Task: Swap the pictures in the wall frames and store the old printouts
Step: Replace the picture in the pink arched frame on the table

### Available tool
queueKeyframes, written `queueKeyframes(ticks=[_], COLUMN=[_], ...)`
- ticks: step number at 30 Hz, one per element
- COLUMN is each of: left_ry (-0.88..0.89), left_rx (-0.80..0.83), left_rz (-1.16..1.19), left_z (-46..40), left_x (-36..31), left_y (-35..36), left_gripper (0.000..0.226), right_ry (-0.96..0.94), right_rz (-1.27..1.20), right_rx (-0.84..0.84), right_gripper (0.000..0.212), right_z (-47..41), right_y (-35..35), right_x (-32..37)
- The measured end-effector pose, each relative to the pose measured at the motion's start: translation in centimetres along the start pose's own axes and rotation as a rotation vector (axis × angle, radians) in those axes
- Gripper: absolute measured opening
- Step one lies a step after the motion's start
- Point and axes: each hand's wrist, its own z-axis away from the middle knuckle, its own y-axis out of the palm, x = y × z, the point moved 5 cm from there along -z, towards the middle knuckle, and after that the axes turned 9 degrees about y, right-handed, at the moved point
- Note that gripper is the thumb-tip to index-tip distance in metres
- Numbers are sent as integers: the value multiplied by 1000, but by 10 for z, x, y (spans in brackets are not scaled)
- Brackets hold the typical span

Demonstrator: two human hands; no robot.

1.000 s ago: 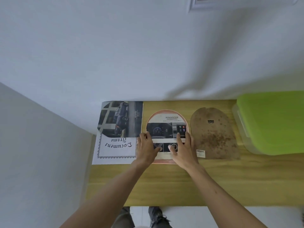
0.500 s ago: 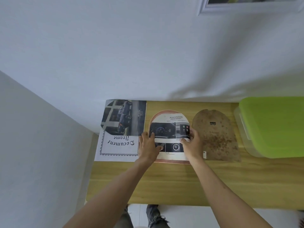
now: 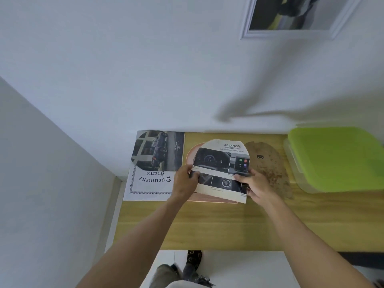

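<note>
At the desk's left end: a "Document Frame" insert sheet (image 3: 148,185) lies flat, with a truck printout (image 3: 159,150) overlapping its far part
Left hand (image 3: 184,181): closed in a pinch on the left edge of the arch-shaped dashboard printout (image 3: 221,167), thumb on top
Dashboard printout: a second ago it lay flat inside the arch frame under both palms; it is now raised off the frame and shifted right, held between both hands
Arch frame (image 3: 192,152): pink rim exposed to the left of and below the lifted sheet; it rests on the wooden desk (image 3: 207,225)
Right hand (image 3: 257,187): closed on the printout's right edge
Backing board (image 3: 268,163): brown, flat, just right of the frame
Green-lidded box (image 3: 336,159): far right, lid on
Wall frame (image 3: 295,17): hangs above, picture in place
Task meaning: the old print appears freed; judged next need is storing it and fitting a replacement
</note>
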Motion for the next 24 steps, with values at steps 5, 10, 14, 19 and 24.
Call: queueKeyframes(ticks=[5, 10, 14, 19, 24], left_ry=[-156, -170, -146, -108, -122], left_rx=[72, 203, 259, 311, 327], left_rz=[241, 296, 312, 282, 251], left_z=[25, 50, 75, 94, 110], left_x=[-4, -14, -27, -46, -68], left_y=[-14, -14, 2, 45, 115], left_gripper=[30, 47, 50, 49, 50], right_ry=[-92, -141, -166, -185, -171], right_rz=[100, 159, 157, 189, 260], right_rx=[-91, -167, -202, -249, -297], right_gripper=[38, 46, 53, 57, 56], right_z=[29, 60, 78, 87, 83], right_y=[-15, -39, -64, -112, -183], right_x=[-10, -26, -44, -60, -73])
